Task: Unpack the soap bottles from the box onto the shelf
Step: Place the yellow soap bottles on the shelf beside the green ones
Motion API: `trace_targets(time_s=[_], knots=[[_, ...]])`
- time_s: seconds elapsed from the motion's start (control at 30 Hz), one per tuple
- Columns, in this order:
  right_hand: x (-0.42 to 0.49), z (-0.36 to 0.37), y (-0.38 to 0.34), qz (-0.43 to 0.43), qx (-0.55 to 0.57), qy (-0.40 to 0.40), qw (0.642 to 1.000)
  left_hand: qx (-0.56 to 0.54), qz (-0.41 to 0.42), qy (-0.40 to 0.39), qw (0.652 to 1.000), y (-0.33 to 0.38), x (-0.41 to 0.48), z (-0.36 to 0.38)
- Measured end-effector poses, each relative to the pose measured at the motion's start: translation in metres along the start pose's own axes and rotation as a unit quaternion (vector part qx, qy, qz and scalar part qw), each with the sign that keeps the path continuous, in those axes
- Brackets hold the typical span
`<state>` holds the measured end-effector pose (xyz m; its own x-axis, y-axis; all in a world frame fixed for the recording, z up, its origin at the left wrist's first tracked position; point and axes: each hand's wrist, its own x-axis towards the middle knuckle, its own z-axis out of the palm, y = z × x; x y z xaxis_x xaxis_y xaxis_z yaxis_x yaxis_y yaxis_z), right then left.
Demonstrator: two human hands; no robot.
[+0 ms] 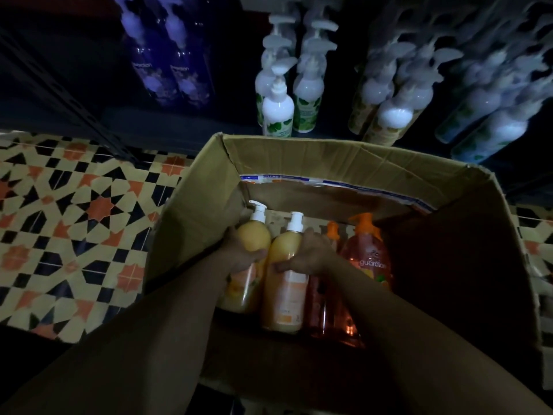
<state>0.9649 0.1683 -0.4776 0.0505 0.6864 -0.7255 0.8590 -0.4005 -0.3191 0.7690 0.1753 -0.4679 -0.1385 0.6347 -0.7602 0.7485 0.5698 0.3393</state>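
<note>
In the lower middle of the frame, I hold two soap bottles inside an open cardboard box (pixel 344 157). My left hand (pixel 242 253) wraps around the left yellow bottle (pixel 254 236), fingers curled behind its shoulder and thumb across the front. My right hand (pixel 311 253) grips the right yellow bottle (pixel 282 298) just beside it, thumb pressed on its front and fingers curled around the far side. Both bottles have white pump tops and stand close together, touching or nearly so. Whether they are lifted off the box floor, I cannot tell.

To the right of these, still in the box, stand see-through orange bottles with orange pumps. One, the labelled orange bottle (pixel 372 265), reads "guardian"; a second orange bottle (pixel 332 235) sits between it and my right hand, partly hidden. The right half of the box is in deep shadow.

Above the box, across the top of the frame, runs a dark shelf (pixel 179 124). It carries two purple bottles (pixel 167 70) at upper left, green-labelled white bottles (pixel 278 112) at top centre, and more rows of white pump bottles (pixel 395 115) at upper right. A patterned tile floor (pixel 74 211) in cream, black and orange fills the left side.
</note>
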Motion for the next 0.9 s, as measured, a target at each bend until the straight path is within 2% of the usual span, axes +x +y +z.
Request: trace_targets(time_s=[0.1, 0.27, 0.37, 0.5, 0.6, 0.77, 0.9], knots=[[-0.041, -0.03, -0.025, -0.045, 0.03, 0.019, 0.998, 0.006, 0.015, 0.013, 1.0, -0.007, 0.009, 0.007], [-0.025, -0.027, -0.01, -0.05, 0.127, 0.021, 0.99, 0.039, 0.02, 0.03, 0.999, -0.017, 0.023, 0.011], [-0.028, -0.028, -0.009, -0.068, 0.115, 0.023, 0.991, 0.048, 0.022, 0.014, 0.999, -0.024, 0.031, 0.01], [-0.028, -0.029, -0.012, -0.092, 0.096, 0.018, 0.991, 0.067, 0.019, 0.04, 0.997, -0.032, 0.042, 0.015], [-0.027, -0.027, -0.013, -0.086, 0.135, 0.024, 0.987, 0.06, 0.021, 0.044, 0.997, -0.023, 0.025, 0.011], [-0.043, -0.032, -0.008, -0.123, 0.181, 0.033, 0.975, 0.063, 0.04, 0.051, 0.996, -0.007, -0.003, 0.003], [-0.06, -0.036, -0.002, -0.144, 0.206, 0.059, 0.966, 0.092, 0.078, 0.098, 0.988, 0.005, -0.034, -0.006]])
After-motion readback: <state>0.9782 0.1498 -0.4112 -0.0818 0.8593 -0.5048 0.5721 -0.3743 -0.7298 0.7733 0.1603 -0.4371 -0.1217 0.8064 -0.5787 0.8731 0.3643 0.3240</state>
